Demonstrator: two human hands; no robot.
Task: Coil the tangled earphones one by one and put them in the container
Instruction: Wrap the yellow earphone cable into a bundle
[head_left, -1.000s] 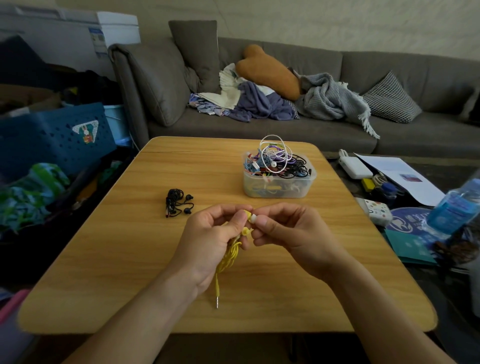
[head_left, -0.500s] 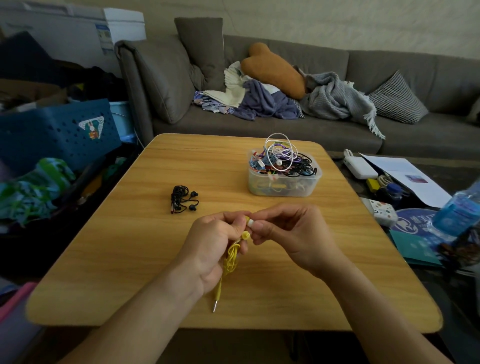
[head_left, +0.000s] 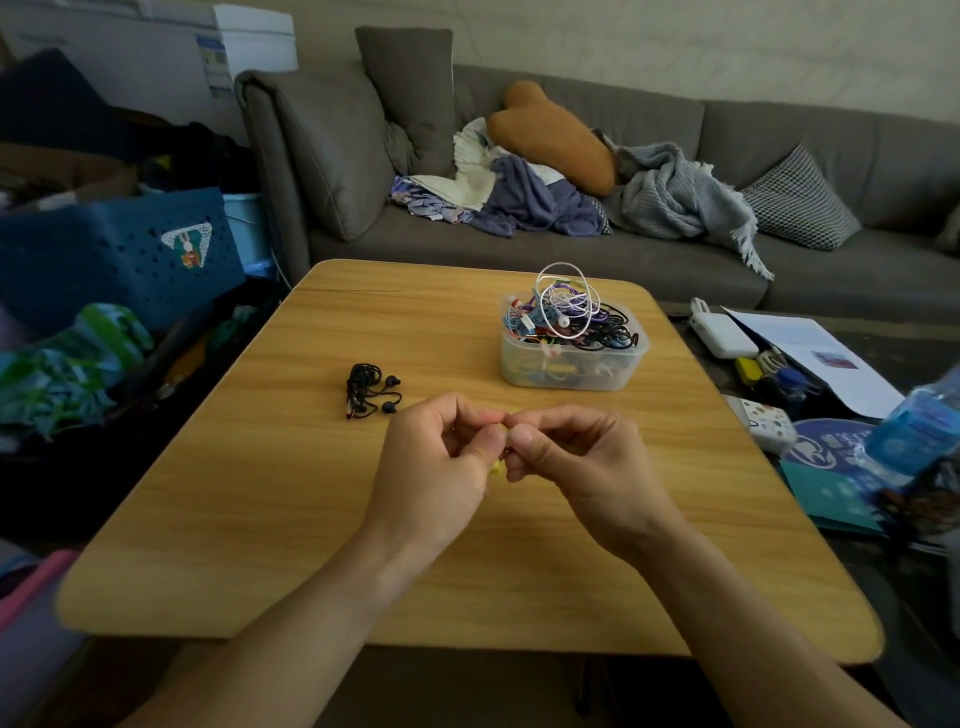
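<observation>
Hands meet above the near middle of the wooden table (head_left: 260, 519), fingertips together. My left hand (head_left: 436, 467) has its fingers curled in, thumb and forefinger pinching a yellow earphone (head_left: 497, 466), of which I see only a small bit between the two hands. My right hand (head_left: 582, 467) is curled the same way, its grip pinching that same yellow piece from the right side. The rest of that earphone's cable is hidden behind the hands, so I cannot tell how it lies.

On the table to the left and a little farther off lies a black earphone (head_left: 369, 391), bundled up, its two buds spread to the right of the bundle, well apart from my hands. Farther right stands the clear plastic container (head_left: 571, 364), heaped with earphones of many colours; a white cable (head_left: 563, 291) loops up above its rim.

Beyond the far edge of the table runs a grey sofa (head_left: 779, 260) carrying clothes, a blanket and a brown cushion (head_left: 556, 135). A blue crate (head_left: 104, 249) sits at the left. At the right edge a blurred blue water bottle (head_left: 914, 431) shows, with papers and small things lying near it.
</observation>
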